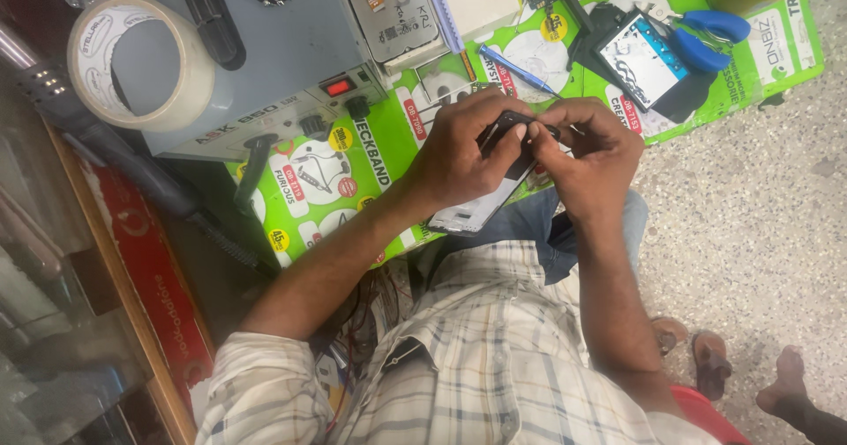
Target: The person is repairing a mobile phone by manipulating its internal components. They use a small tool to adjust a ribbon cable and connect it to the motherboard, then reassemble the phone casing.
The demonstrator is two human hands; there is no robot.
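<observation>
1. While both hands close over a dismantled phone (481, 200) held just above the lap, the largest thing at risk is the grey bench machine (265, 66) on the green printed mat (371, 158); its red switch (339, 86) sits near the working elbow, and a careless sweep of the forearm could knock it.

2. Nearest the hands, the phone hangs tilted over the bench edge, its pale lower end pointing toward the checked shirt (476, 357); the left hand (459, 149) wraps its upper half from the side, fingers curled tight around the frame; should that hold loosen, the phone would likely drop to the speckled floor (750, 233).

3. Pressed against the phone's dark top edge, the right hand (587, 158) pinches narrowly with thumb and fingertips; whether a small part or tool sits in that pinch cannot be told; too much force there could crack or bend the piece.

4. Lying behind the hands, a second phone with a lit screen (642, 59) rests beside blue-handled pliers (710, 39); a slip could send either sliding.

5. Smaller still, a blue screwdriver (516, 70) lies loose on the mat and could roll.

6. As for containers, none with visible contents appears; the tape roll (141, 61) stands open on the machine, its core holding nothing that can be seen.
</observation>
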